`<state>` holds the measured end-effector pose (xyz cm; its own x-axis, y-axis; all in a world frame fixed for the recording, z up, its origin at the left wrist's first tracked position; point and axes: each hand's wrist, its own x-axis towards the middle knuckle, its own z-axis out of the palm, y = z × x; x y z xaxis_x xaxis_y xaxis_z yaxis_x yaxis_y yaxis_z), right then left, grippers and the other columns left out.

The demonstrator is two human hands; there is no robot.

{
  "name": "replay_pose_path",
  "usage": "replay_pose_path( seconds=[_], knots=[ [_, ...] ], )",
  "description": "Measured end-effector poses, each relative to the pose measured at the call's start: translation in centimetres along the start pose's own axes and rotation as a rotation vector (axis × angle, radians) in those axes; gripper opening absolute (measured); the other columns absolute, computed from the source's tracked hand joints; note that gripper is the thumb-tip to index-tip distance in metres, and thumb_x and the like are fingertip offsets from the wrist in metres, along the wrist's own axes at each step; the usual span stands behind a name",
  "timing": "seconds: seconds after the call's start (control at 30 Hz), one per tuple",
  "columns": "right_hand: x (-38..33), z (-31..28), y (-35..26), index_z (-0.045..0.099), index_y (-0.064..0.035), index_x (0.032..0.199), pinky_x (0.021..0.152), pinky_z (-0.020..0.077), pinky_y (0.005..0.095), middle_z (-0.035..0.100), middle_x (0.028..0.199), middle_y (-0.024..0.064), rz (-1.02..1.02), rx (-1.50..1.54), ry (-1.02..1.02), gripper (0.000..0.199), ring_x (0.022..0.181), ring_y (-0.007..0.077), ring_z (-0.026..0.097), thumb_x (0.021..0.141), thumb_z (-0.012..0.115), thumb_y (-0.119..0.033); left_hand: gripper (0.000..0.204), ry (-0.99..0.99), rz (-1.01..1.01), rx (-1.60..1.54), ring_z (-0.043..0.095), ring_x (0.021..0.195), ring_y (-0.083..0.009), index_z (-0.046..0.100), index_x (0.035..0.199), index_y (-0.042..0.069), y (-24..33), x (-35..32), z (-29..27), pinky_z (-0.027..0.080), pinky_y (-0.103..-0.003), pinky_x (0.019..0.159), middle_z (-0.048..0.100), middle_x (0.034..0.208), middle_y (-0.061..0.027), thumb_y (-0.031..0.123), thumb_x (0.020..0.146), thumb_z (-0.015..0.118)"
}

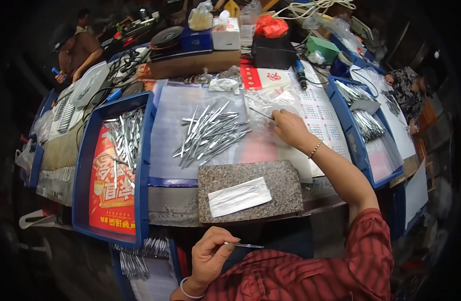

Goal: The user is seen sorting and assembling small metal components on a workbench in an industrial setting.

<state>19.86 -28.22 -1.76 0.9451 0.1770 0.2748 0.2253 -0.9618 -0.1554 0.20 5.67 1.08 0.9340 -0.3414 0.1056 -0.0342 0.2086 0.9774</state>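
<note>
My left hand (210,255) is closed in a pinch near the lower edge, in front of the stone slab. Between its thumb and fingers is a slim shiny metal piece (249,246), pointing right. My right hand (292,129) reaches over the table, closed on a thin dark rod (261,114) that slants up to the left above a clear plastic bag (278,98). Left of that bag lies a loose pile of slim silvery metal pieces (213,131). A folded white cloth or paper pad (240,196) rests on the speckled stone slab (285,183).
At left, a blue tray (144,165) holds more metal pieces over red printed paper. Another blue tray (348,131) with bundled pieces stands at right. Boxes, a black case (274,52) and cables crowd the back. People sit at far left (80,50) and far right (409,95).
</note>
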Motion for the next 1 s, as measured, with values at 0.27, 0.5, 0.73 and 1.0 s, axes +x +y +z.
replay_pose_path(
  seconds=[0.27,0.5,0.73,1.0],
  knots=[
    [1.0,-0.1,0.1,0.056,0.0027,0.085,0.074,0.0496,0.05,0.063,0.082,0.0263,0.07,-0.027,-0.083,0.015,0.081,0.0432,0.062,0.077,0.058,-0.01,0.011,-0.043,-0.09,0.052,0.059,0.081,-0.0143,0.068,0.097,-0.001,-0.6,-1.8,-0.6,0.045,-0.024,0.07,0.062,0.091,-0.0089,-0.001,0.087,0.063],
    [-0.9,-5.5,-0.1,0.057,0.0051,0.078,0.068,0.0471,0.0444,0.061,0.074,0.025,0.229,0.192,-0.179,0.013,0.073,0.0412,0.061,0.074,0.056,-0.007,0.012,0.038,0.105,0.327,0.064,0.088,-0.0238,0.067,0.093,-0.001,-0.6,-0.5,0.1,0.049,-0.03,0.075,0.065,0.095,-0.0143,-0.003,0.082,0.066],
    [-6.5,-7.9,-6.2,0.057,-0.0005,0.092,0.057,0.0462,0.0308,0.063,0.074,0.0128,0.193,0.558,-0.008,0.011,0.061,0.0172,0.06,0.084,0.061,-0.006,0.011,0.019,0.299,0.861,0.06,0.107,-0.0375,0.059,0.097,0.002,-2.2,3.0,-0.6,0.041,-0.049,0.099,0.063,0.116,-0.0209,0.003,0.086,0.061],
    [-11.7,-7.6,-13.1,0.053,0.0002,0.092,0.061,0.0478,0.04,0.062,0.076,0.0212,0.056,0.741,-0.371,0.015,0.07,0.039,0.062,0.083,0.061,-0.007,0.012,-0.134,0.244,0.805,0.061,0.105,-0.0363,0.059,0.096,0.0,-1.2,4.6,-2.7,0.044,-0.049,0.097,0.063,0.115,-0.02,0.004,0.085,0.063]
  ],
)
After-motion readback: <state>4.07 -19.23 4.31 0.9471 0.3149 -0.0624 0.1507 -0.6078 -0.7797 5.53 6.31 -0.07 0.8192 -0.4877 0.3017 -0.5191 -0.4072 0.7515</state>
